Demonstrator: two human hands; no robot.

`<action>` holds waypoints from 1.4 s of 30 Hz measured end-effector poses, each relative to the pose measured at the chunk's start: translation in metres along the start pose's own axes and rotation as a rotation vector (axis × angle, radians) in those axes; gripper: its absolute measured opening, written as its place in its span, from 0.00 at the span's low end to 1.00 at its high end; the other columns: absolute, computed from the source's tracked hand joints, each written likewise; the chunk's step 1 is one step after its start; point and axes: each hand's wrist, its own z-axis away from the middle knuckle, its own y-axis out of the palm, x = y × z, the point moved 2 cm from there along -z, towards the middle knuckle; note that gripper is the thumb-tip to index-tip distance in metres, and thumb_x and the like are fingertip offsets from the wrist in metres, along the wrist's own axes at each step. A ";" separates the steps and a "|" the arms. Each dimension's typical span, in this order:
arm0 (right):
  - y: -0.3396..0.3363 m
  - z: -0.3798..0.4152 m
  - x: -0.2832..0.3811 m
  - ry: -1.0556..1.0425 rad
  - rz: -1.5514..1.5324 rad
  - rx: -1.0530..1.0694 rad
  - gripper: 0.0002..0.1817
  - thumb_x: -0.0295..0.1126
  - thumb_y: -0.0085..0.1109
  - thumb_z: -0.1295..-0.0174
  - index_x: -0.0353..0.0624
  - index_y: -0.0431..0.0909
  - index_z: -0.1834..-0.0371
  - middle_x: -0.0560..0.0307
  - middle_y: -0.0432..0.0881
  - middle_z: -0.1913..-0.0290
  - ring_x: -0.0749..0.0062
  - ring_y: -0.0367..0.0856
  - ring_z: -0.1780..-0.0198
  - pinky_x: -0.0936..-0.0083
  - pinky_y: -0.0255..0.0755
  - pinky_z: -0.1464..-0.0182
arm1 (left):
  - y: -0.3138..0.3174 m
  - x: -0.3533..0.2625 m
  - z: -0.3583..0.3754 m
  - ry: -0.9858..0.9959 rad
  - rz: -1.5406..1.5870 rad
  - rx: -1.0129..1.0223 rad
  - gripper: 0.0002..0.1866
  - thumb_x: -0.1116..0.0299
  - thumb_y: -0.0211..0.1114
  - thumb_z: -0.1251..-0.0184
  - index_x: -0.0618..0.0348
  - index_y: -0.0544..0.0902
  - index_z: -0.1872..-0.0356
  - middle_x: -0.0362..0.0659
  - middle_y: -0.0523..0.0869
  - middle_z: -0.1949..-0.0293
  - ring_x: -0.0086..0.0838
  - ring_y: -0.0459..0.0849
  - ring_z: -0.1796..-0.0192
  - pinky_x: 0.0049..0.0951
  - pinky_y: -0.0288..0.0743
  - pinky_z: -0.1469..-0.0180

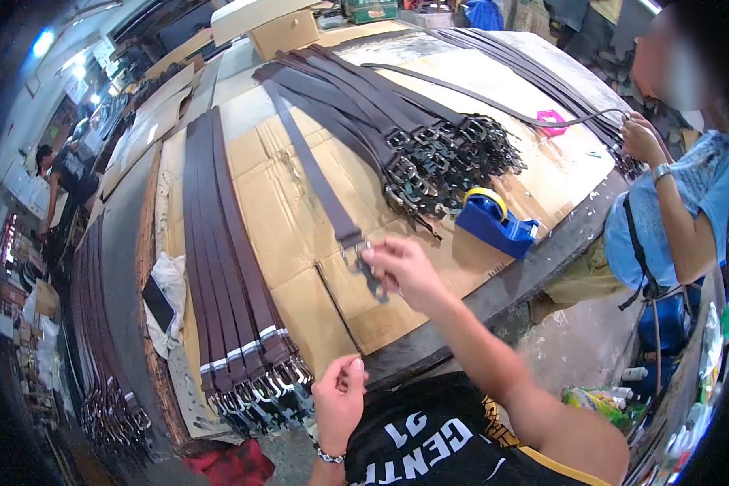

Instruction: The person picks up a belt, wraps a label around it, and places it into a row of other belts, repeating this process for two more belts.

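Head view. The right hand [403,271] is raised over the cardboard-covered table [300,235], thumb and fingers pinched on the buckle [364,263] of a single dark brown belt [308,162]. That belt runs from the buckle away across the cardboard, its far end lying among the fanned pile of belts [397,121]. The buckle end sits just beside the blue tape dispenser [494,223], on the side nearer the wearer's body; the buckles of the fanned pile lie just beyond the dispenser.

The left hand [338,397] hangs below the table edge, close to the wearer's chest, fingers loosely curled and holding nothing; it is apart from the belt and well apart from the dispenser. A beaded bracelet [330,456] sits on its wrist.

A row of belts with silver buckles [235,267] lies parallel on the cardboard, on the far side of the held belt from the dispenser, buckles at the near table edge. A dark phone [159,304] rests on white cloth [174,283] beyond that row.

A co-worker in a blue shirt [688,202] stands past the dispenser at the table's other edge; the co-worker's hand [644,139] is at the end of a belt there, wrist wearing a watch. A pink object [552,121] lies on the cardboard near that hand. A further person [65,174] stands well apart in the background.
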 end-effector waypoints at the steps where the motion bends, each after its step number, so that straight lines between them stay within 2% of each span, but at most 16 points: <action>1: 0.006 0.014 -0.015 0.078 -0.036 0.019 0.11 0.38 0.68 0.31 0.42 0.83 0.54 0.68 0.76 0.76 0.87 0.69 0.80 0.85 0.57 0.79 | 0.004 -0.003 -0.004 -0.063 0.141 0.009 0.15 0.64 0.61 0.20 0.67 0.84 0.48 0.42 0.89 0.66 0.19 0.85 0.70 0.21 0.75 0.74; 3: 0.015 0.043 -0.042 0.192 -0.047 0.061 0.12 0.37 0.67 0.30 0.42 0.82 0.51 0.68 0.76 0.76 0.87 0.69 0.80 0.84 0.58 0.79 | 0.005 0.005 -0.010 -0.145 0.305 0.068 0.21 0.61 0.52 0.15 0.70 0.78 0.37 0.45 0.89 0.56 0.20 0.87 0.62 0.18 0.77 0.71; 7: 0.018 0.092 -0.069 0.316 -0.099 0.114 0.11 0.35 0.65 0.29 0.42 0.81 0.50 0.69 0.75 0.76 0.87 0.70 0.79 0.85 0.58 0.78 | 0.009 0.016 -0.022 -0.182 0.373 0.052 0.21 0.60 0.54 0.15 0.69 0.79 0.39 0.44 0.89 0.54 0.22 0.86 0.55 0.19 0.81 0.67; 10: 0.020 0.115 -0.063 0.340 0.019 0.139 0.12 0.34 0.64 0.28 0.40 0.81 0.48 0.70 0.77 0.75 0.87 0.70 0.78 0.85 0.60 0.77 | 0.013 0.021 -0.034 -0.095 0.335 0.101 0.19 0.62 0.55 0.16 0.68 0.79 0.41 0.43 0.88 0.55 0.21 0.86 0.54 0.20 0.82 0.68; 14: 0.020 0.128 -0.059 0.350 0.102 0.179 0.13 0.34 0.64 0.27 0.39 0.81 0.46 0.70 0.77 0.74 0.88 0.70 0.78 0.85 0.61 0.76 | 0.019 0.004 -0.039 -0.317 0.533 0.175 0.15 0.66 0.57 0.18 0.65 0.79 0.40 0.45 0.91 0.53 0.23 0.88 0.57 0.23 0.83 0.62; 15: 0.020 0.129 -0.055 0.331 0.140 0.178 0.13 0.35 0.63 0.27 0.38 0.81 0.46 0.67 0.82 0.72 0.87 0.72 0.77 0.85 0.64 0.75 | 0.020 0.007 -0.040 -0.300 0.550 0.196 0.15 0.67 0.57 0.19 0.65 0.77 0.39 0.50 0.90 0.50 0.26 0.89 0.55 0.25 0.84 0.57; 18: 0.024 0.131 -0.049 0.299 0.128 0.160 0.13 0.34 0.63 0.27 0.38 0.82 0.47 0.61 0.87 0.67 0.86 0.74 0.75 0.86 0.66 0.74 | 0.026 0.015 -0.042 -0.267 0.668 0.189 0.13 0.69 0.56 0.19 0.65 0.77 0.42 0.53 0.89 0.50 0.30 0.90 0.54 0.28 0.86 0.56; 21: 0.017 0.136 -0.062 0.423 0.255 0.287 0.13 0.34 0.63 0.28 0.36 0.81 0.48 0.55 0.90 0.64 0.86 0.76 0.75 0.85 0.68 0.74 | 0.027 0.023 -0.043 -0.229 0.714 0.188 0.12 0.70 0.55 0.19 0.66 0.75 0.43 0.56 0.88 0.50 0.34 0.90 0.52 0.32 0.88 0.53; 30: 0.033 0.145 -0.067 0.420 0.121 0.243 0.12 0.34 0.62 0.27 0.35 0.81 0.52 0.52 0.91 0.62 0.85 0.78 0.77 0.85 0.71 0.74 | 0.022 0.024 -0.043 -0.298 0.770 0.200 0.12 0.72 0.55 0.20 0.66 0.72 0.42 0.59 0.88 0.52 0.39 0.91 0.52 0.35 0.89 0.53; 32: 0.031 0.145 -0.068 0.414 0.127 0.257 0.15 0.32 0.61 0.27 0.33 0.80 0.44 0.53 0.91 0.62 0.84 0.78 0.76 0.84 0.72 0.75 | 0.021 0.022 -0.045 -0.336 0.826 0.197 0.13 0.73 0.55 0.21 0.67 0.72 0.42 0.59 0.88 0.52 0.40 0.91 0.53 0.36 0.89 0.53; 33: 0.031 0.144 -0.060 0.409 0.193 0.286 0.16 0.32 0.60 0.26 0.32 0.79 0.42 0.54 0.90 0.61 0.83 0.79 0.76 0.84 0.74 0.73 | 0.020 0.021 -0.045 -0.344 0.839 0.197 0.13 0.71 0.54 0.20 0.66 0.73 0.42 0.60 0.88 0.52 0.41 0.91 0.53 0.38 0.89 0.53; 34: 0.026 0.144 -0.062 0.417 0.263 0.299 0.16 0.34 0.62 0.28 0.32 0.81 0.45 0.52 0.90 0.64 0.79 0.81 0.75 0.78 0.78 0.70 | 0.018 0.020 -0.045 -0.342 0.855 0.194 0.12 0.70 0.53 0.19 0.66 0.73 0.43 0.60 0.88 0.52 0.41 0.91 0.53 0.37 0.89 0.52; 36: 0.018 0.142 -0.047 0.211 0.609 0.330 0.17 0.37 0.65 0.30 0.32 0.84 0.50 0.50 0.89 0.68 0.75 0.83 0.72 0.73 0.79 0.66 | 0.015 0.020 -0.049 -0.318 0.888 0.190 0.11 0.68 0.52 0.18 0.64 0.73 0.45 0.60 0.88 0.52 0.41 0.92 0.54 0.37 0.89 0.51; 37: 0.014 0.140 -0.032 0.132 0.760 0.297 0.15 0.34 0.66 0.31 0.30 0.85 0.53 0.53 0.89 0.65 0.78 0.83 0.69 0.79 0.78 0.66 | 0.013 0.021 -0.049 -0.299 0.915 0.188 0.12 0.64 0.50 0.17 0.62 0.74 0.48 0.61 0.88 0.52 0.42 0.92 0.55 0.36 0.88 0.51; 40: -0.011 0.127 -0.023 0.014 0.648 -0.011 0.13 0.31 0.66 0.33 0.31 0.84 0.53 0.55 0.87 0.68 0.80 0.81 0.69 0.76 0.76 0.65 | 0.008 0.020 -0.048 -0.322 0.934 0.174 0.12 0.62 0.49 0.16 0.61 0.74 0.50 0.62 0.89 0.53 0.42 0.92 0.56 0.35 0.88 0.54; 42: -0.021 0.114 -0.003 -0.162 0.861 -0.189 0.11 0.31 0.65 0.32 0.35 0.85 0.52 0.47 0.88 0.65 0.71 0.84 0.69 0.72 0.77 0.63 | 0.008 0.019 -0.048 -0.329 0.890 0.154 0.11 0.63 0.48 0.16 0.60 0.74 0.50 0.63 0.89 0.54 0.44 0.92 0.57 0.35 0.88 0.57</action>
